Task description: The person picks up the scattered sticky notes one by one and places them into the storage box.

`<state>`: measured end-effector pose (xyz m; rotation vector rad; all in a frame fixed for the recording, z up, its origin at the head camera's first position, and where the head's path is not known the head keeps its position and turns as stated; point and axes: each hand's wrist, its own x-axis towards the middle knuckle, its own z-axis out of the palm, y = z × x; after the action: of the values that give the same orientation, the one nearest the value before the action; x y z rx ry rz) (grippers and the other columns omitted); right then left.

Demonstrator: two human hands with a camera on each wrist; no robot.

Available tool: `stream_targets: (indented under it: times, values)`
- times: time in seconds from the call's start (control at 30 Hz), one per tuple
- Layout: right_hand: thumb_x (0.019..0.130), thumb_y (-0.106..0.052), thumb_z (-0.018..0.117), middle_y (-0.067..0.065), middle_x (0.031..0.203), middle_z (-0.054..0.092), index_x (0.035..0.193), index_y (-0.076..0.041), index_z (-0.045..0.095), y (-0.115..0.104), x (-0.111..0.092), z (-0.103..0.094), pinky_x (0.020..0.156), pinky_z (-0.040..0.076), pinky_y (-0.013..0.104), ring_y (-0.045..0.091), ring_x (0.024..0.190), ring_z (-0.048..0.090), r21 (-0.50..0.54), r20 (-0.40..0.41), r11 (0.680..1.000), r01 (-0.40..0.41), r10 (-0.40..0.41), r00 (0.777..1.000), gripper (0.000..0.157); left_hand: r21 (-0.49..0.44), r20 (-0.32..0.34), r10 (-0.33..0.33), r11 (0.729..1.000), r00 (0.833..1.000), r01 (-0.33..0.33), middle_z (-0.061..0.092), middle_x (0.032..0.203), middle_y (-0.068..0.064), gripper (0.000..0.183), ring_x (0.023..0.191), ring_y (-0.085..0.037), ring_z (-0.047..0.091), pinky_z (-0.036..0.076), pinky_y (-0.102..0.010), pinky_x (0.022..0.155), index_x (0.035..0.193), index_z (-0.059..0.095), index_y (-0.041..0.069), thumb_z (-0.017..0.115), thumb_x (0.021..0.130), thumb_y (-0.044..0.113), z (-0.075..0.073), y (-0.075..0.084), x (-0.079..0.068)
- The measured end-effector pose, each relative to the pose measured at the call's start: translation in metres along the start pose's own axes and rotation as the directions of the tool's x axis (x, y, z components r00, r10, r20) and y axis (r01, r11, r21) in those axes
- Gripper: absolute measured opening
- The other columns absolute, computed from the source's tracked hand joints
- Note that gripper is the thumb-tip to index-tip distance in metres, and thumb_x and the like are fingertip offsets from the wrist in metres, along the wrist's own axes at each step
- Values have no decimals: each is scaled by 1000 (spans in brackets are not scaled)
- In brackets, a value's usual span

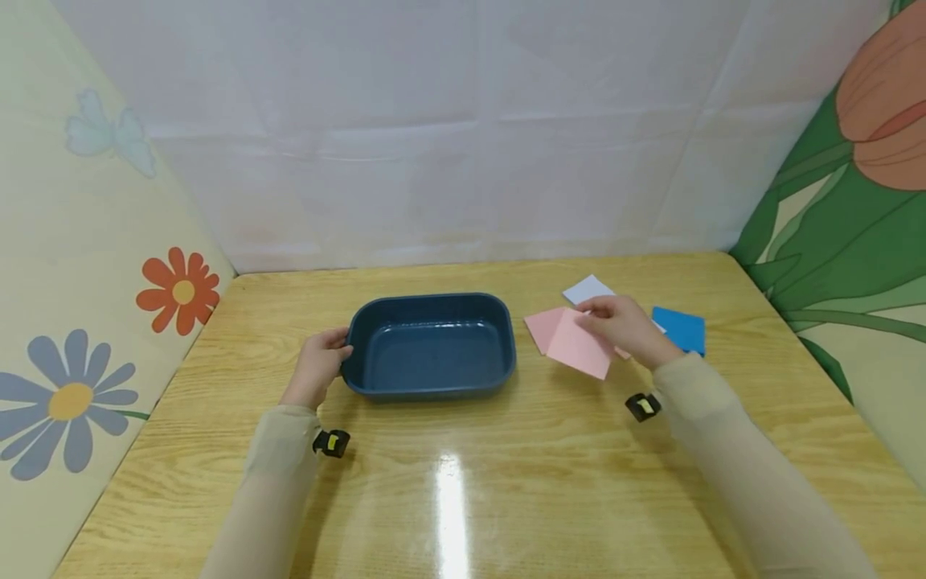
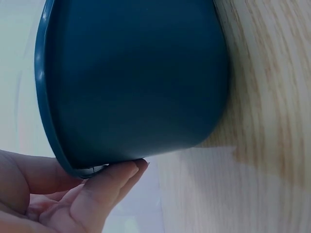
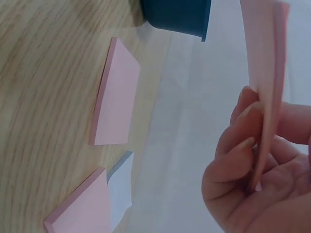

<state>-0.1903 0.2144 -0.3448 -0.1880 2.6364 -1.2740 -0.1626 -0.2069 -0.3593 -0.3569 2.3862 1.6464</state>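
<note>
A dark blue rectangular tub (image 1: 428,394) stands on the table, and nothing shows inside it. My left hand (image 1: 317,368) pinches its left rim, thumb on one side and fingers on the other, as the left wrist view shows. Above the table, right of the tub, my right hand (image 1: 620,326) grips a pink sticky-note pad (image 1: 581,347) by one edge. Below lie a pink pad (image 3: 116,97), a second pink pad (image 3: 85,206) and a whitish-blue pad (image 1: 588,288). A bright blue pad (image 1: 682,330) lies behind the right wrist, partly hidden by it.
The wooden table (image 1: 391,498) carries a bright light reflection near its front. A white cloth (image 1: 405,161) hangs along its back edge. Flower-printed panels (image 1: 72,241) border the table at left and right. Each wrist wears a small black camera strap (image 1: 331,443).
</note>
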Motion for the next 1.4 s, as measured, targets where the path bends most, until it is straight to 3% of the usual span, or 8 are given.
stream_targets:
  times: [0.23, 0.47, 0.83, 1.4]
  values:
    - [100, -18, 56, 22, 113, 58, 129, 7, 56, -10, 4, 1, 72, 46, 26, 26, 94, 50, -2, 6, 1000, 11, -11, 1000, 38, -7, -6, -5, 1000, 1000, 5, 32, 150, -28, 47, 134, -37, 37, 40, -47, 104, 149, 26, -9, 36, 103, -1, 0, 0, 0]
    - [99, -16, 57, 25, 114, 60, 128, 10, 56, -15, 10, 3, 69, 49, 24, 22, 90, 54, 29, 5, 999, 46, -46, 999, 38, 0, -24, 31, 1000, 999, -31, 36, 147, -30, 45, 129, -36, 44, 46, -43, 98, 145, 32, -11, 40, 103, 0, -1, -2, 1]
    - [97, -7, 58, 22, 103, 61, 125, 15, 54, -27, 17, 9, 63, 52, 24, 13, 77, 57, 190, 30, 981, 38, -45, 999, 36, -16, -22, -3, 1000, 1000, 3, 34, 149, -28, 46, 133, -36, 40, 41, -46, 103, 147, 29, -9, 37, 103, -1, 2, 1, 2]
    - [100, -12, 55, 25, 116, 57, 129, 9, 55, -44, 26, 13, 68, 50, 26, 21, 84, 55, 165, 75, 986, 10, -23, 997, 36, -24, -26, -1, 1000, 1000, 0, 35, 148, -29, 46, 132, -37, 40, 41, -47, 102, 147, 29, -10, 37, 103, -2, 3, 2, -1]
